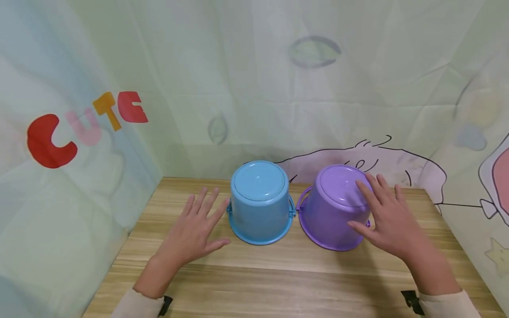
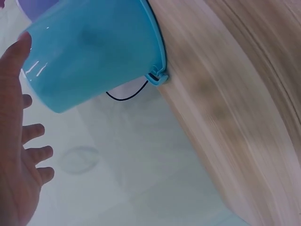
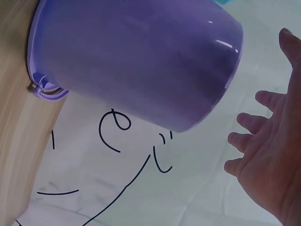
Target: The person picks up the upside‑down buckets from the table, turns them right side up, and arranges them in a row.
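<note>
Two plastic buckets stand upside down, side by side, on the wooden table: a blue bucket (image 1: 260, 216) and, to its right, a purple bucket (image 1: 334, 216). Each has its handle down near the rim. My left hand (image 1: 195, 232) is spread to the left of the blue bucket, fingers straight and holding nothing. In the left wrist view its thumb overlaps the base end of the blue bucket (image 2: 99, 52). My right hand (image 1: 391, 221), also spread, is at the right of the purple bucket. The right wrist view shows a gap between these fingers and the purple bucket (image 3: 141, 56).
Behind the wood-grain table (image 1: 258, 282) hangs a pale printed cloth (image 1: 246, 79), which also covers both sides. Coloured letters (image 1: 51, 141) are printed on its left part, and a line-drawn figure (image 1: 310, 165) shows behind the buckets.
</note>
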`<move>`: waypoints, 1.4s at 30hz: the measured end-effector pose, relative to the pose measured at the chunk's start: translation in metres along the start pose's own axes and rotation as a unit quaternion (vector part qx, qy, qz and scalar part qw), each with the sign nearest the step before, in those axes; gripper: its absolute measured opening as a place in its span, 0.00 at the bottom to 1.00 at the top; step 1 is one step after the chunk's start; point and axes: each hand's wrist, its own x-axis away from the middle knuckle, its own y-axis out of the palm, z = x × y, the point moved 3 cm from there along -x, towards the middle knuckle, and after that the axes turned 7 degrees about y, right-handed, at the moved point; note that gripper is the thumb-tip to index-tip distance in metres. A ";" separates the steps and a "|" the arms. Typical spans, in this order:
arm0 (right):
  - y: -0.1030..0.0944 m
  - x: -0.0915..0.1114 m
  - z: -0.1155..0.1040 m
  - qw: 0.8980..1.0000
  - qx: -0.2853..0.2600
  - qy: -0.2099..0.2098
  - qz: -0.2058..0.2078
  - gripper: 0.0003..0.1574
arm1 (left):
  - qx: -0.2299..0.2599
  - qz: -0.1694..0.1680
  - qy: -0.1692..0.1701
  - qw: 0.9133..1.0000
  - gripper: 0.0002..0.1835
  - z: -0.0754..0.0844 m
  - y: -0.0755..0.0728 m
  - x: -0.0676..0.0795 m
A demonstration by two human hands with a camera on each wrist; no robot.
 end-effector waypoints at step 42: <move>0.073 -0.004 -0.073 0.970 -0.094 -0.222 0.014 0.42 | 0.040 0.029 0.183 0.982 0.43 0.020 0.046 -0.005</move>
